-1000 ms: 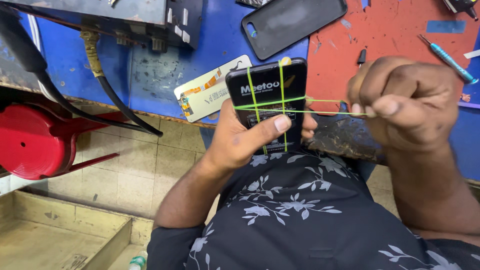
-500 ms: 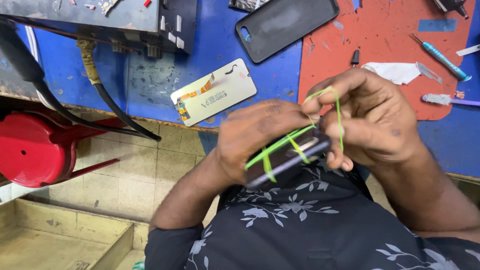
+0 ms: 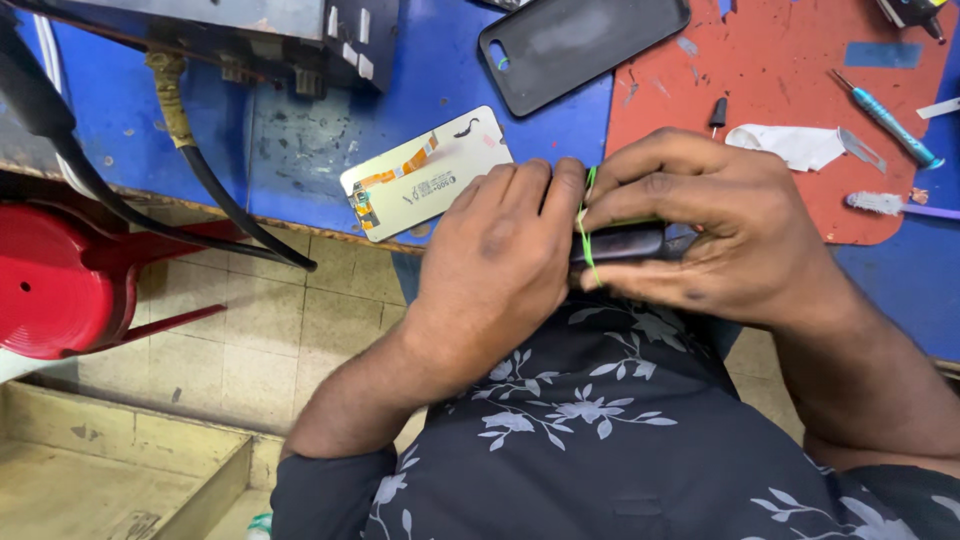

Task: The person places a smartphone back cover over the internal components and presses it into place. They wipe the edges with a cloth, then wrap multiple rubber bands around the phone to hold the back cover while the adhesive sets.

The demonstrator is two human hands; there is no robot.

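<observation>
Both hands grip one dark slab-shaped phone (image 3: pixel 625 243) held just above the lap, at the near edge of the blue worktop (image 3: pixel 300 150). The left hand (image 3: pixel 500 260) clamps its left end, fingers curled over the top. The right hand (image 3: pixel 715 225) covers the right end, fingertips pressing on the upper face. A thin green elastic band (image 3: pixel 586 232) wraps the phone between the two hands.

Judged step: binding the phone shut with the band under finger pressure. The next move calls for an even squeeze and a band that sits flat, not twisted.

Flat items on the worktop:
- A white rectangular display panel (image 3: pixel 428 172), back side up, with an orange flex strip and a small printed label, just beside the left hand.
- A black phone back cover (image 3: pixel 580 45), farther off.
- A red mat (image 3: pixel 780 70) carrying a white scrap (image 3: pixel 790 145) and a blue-handled screwdriver (image 3: pixel 885 118).
</observation>
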